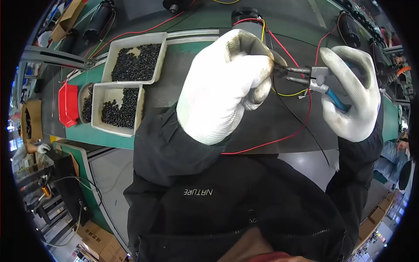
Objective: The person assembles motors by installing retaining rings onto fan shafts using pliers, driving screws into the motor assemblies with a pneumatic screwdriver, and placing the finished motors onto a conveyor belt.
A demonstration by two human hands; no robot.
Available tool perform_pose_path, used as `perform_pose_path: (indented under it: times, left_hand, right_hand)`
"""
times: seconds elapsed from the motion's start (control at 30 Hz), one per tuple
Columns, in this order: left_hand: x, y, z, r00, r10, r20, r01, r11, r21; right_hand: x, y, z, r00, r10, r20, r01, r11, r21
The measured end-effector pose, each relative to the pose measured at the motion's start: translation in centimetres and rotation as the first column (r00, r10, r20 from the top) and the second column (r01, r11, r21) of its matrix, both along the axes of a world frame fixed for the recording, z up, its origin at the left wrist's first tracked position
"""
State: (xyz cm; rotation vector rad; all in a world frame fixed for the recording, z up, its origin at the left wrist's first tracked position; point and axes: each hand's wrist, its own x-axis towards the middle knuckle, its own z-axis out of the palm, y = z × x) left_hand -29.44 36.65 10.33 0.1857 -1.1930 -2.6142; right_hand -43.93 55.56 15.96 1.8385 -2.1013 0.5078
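Observation:
My left hand (224,85), in a white knit glove, is closed in a pinch around a small dark piece (279,69). Its exact kind is hard to make out, as the fingers cover part of it. My right hand (352,94), also gloved, holds pliers (321,79) with blue handles and two thin round jaws. The jaws point left, slightly apart, and their tips meet the dark piece at my left fingertips. Behind the hands stands a dark cylindrical motor (245,17), with red, yellow and black wires running near it.
Two white bins (162,59) (140,107) of small black parts stand on the left, beside a round dish (84,98) and a red tray (68,105). A red wire (262,146) loops across the bench. More dark cylinders (99,22) lie at the back. Another person's gloved hand (43,148) shows far left.

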Motion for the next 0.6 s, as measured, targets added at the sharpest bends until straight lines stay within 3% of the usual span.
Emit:
perform_pose_path:
  times: [0.17,0.37,0.6]
  left_hand:
    - [0.5,0.1,0.2,0.989,0.139,0.06,-0.122,0.968,-0.218]
    - [0.9,1.0,1.1,0.953,0.301,0.044,-0.274,0.913,-0.302]
    - [0.8,0.7,0.7,0.964,0.255,0.068,-0.225,0.928,-0.299]
  right_hand:
    - [0.3,-0.6,-0.3,0.997,-0.01,-0.077,0.01,1.0,0.004]
    - [0.1,-1.1,-0.4,0.977,0.018,-0.213,-0.016,1.0,0.007]
    - [0.1,-1.5,-0.7,0.979,0.014,-0.201,-0.017,1.0,-0.011]
